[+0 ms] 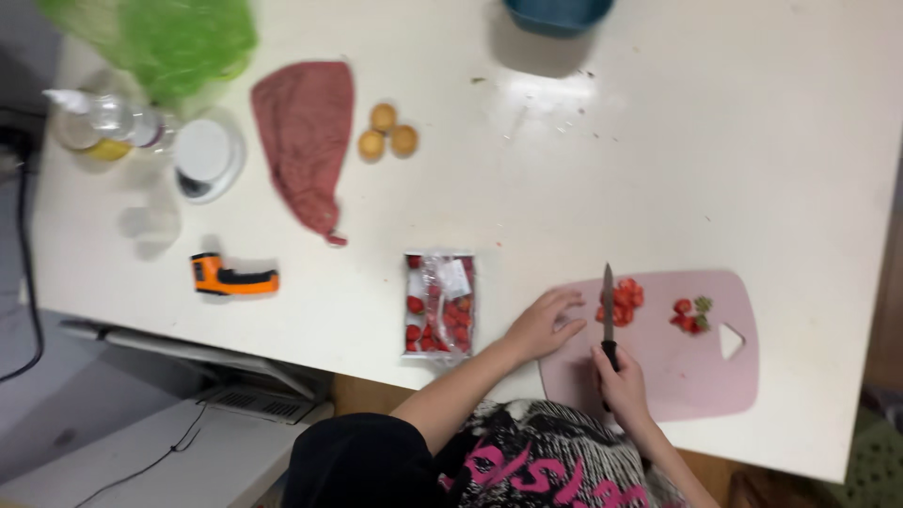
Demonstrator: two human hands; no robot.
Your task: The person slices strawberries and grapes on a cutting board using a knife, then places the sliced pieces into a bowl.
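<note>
The right hand [621, 381] has its fingers closed around the black handle of a knife [609, 310], blade pointing away over the pink cutting board [696, 376]. Just beyond the blade tip lies a heap of cut strawberries [623, 301]; further right sit a few more pieces [689, 315], possibly with a green top. The left hand [544, 325] rests flat, fingers spread open, at the board's left edge, beside a clear strawberry punnet [439, 303] on the white worktop [658, 160].
</note>
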